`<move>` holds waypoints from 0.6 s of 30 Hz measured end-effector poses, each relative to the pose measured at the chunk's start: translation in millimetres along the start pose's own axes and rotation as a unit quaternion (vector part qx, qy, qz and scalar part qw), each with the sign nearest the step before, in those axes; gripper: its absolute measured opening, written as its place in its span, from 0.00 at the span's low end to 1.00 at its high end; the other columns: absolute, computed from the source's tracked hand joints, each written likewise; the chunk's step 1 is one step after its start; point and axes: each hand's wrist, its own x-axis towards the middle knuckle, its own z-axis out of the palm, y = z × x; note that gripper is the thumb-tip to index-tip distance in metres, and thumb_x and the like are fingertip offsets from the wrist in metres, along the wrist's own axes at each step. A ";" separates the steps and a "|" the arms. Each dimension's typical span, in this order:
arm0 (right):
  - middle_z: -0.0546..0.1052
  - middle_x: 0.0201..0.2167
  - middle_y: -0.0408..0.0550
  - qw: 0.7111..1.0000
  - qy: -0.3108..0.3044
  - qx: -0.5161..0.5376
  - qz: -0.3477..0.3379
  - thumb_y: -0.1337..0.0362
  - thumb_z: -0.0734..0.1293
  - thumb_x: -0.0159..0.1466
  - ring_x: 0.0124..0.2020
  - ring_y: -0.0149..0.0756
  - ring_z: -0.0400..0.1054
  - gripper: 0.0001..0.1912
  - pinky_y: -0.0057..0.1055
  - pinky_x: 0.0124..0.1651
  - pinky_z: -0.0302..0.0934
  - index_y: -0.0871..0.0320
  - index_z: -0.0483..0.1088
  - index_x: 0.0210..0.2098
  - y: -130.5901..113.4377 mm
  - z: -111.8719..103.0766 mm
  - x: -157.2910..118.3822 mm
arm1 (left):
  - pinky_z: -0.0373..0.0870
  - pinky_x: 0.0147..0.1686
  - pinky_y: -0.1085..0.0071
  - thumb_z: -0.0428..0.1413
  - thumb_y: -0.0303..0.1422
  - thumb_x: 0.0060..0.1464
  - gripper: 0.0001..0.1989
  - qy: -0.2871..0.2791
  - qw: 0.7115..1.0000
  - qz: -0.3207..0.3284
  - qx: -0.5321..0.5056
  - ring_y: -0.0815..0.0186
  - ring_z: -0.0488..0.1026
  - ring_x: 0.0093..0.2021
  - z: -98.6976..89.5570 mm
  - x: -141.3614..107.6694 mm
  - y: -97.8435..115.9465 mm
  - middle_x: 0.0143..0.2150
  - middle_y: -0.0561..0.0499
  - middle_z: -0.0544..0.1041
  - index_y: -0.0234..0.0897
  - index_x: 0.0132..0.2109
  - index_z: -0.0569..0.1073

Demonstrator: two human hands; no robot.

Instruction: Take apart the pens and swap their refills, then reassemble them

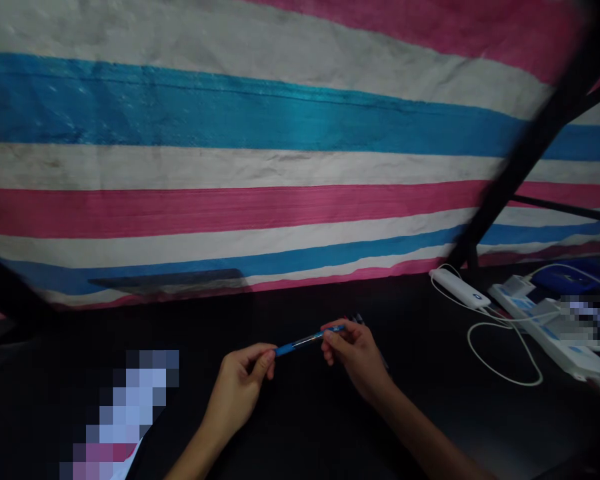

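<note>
A blue pen (306,342) with a see-through middle is held between my two hands, tilted slightly up toward the right. My left hand (244,375) pinches its left end between thumb and fingers. Around the right end, the thumb and fingers of my right hand (353,350) are closed. Partly hidden behind my right hand, a few dark pens (359,319) seem to lie on the black tabletop (300,427); their details are too dim to make out.
At the right lie a white power strip (550,333), a white box-shaped device (460,289), looping white cables (505,383) and a blue item (575,277). A blurred-out bright object (130,407) is at the left. Striped sheeting (260,213) and a dark frame bar (520,167) stand behind.
</note>
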 end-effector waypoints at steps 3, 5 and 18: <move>0.70 0.21 0.42 0.999 0.034 0.039 0.004 0.60 0.71 0.56 0.21 0.26 0.62 0.11 0.23 0.23 0.56 0.61 0.73 0.35 2.8 3.4 2.6 | 0.55 0.24 0.74 0.48 0.42 0.59 0.18 -0.011 0.999 0.024 0.033 0.69 0.61 0.23 3.8 -2.8 2.2 0.21 0.55 0.66 0.36 0.28 0.71; 0.70 0.25 0.42 0.995 0.049 0.084 -0.001 0.61 0.71 0.56 0.26 0.27 0.64 0.09 0.24 0.27 0.58 0.59 0.72 0.35 3.2 6.5 6.1 | 0.58 0.27 0.74 0.48 0.41 0.59 0.16 -0.055 0.996 0.051 0.050 0.68 0.65 0.26 7.7 -5.7 5.2 0.23 0.54 0.69 0.37 0.30 0.73; 0.51 0.13 0.34 0.932 -0.122 0.311 0.141 0.45 0.57 0.62 0.14 0.24 0.41 0.23 0.24 0.17 0.40 0.59 0.62 0.24 -43.4 27.3 30.7 | 0.67 0.38 0.68 0.52 0.38 0.57 0.10 -0.050 0.967 0.176 0.179 0.64 0.71 0.35 3.1 -0.4 -4.0 0.32 0.51 0.74 0.40 0.42 0.74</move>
